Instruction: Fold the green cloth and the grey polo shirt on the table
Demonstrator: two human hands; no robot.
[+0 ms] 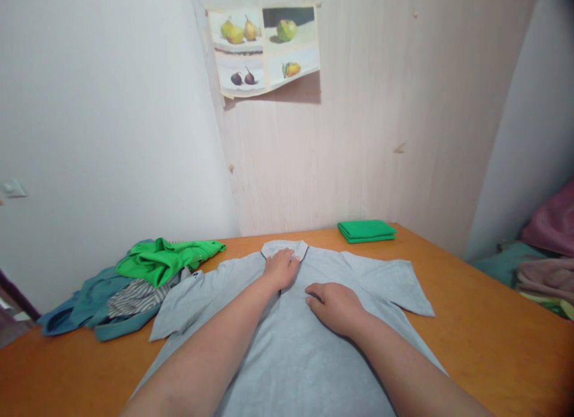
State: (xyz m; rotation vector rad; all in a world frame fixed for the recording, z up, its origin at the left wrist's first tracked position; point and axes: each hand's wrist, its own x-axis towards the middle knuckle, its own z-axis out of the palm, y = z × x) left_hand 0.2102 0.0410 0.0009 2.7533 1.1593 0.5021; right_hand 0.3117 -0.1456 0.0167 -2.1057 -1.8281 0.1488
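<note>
A light grey short-sleeved polo shirt (pixel 309 357) lies spread out face up on the table, its collar (pixel 273 247) toward the wall and both sleeves out to the sides. My left hand (pixel 282 269) rests at the collar opening, fingers stretched forward and a little apart. Lower on the chest, to the right of the placket, my right hand (pixel 337 307) lies palm down on the fabric, its fingers loosely bent and pointing left. Neither hand visibly grips the cloth. My forearms cover part of the shirt's front, and its hem is out of view.
On the orange-brown table (pixel 475 321), a heap of clothes (pixel 85 297) with a bright green garment (pixel 156 258) on top touches the left sleeve. A folded green cloth (pixel 366 230) lies near the back wall. More fabric (pixel 545 273) is piled beyond the right edge.
</note>
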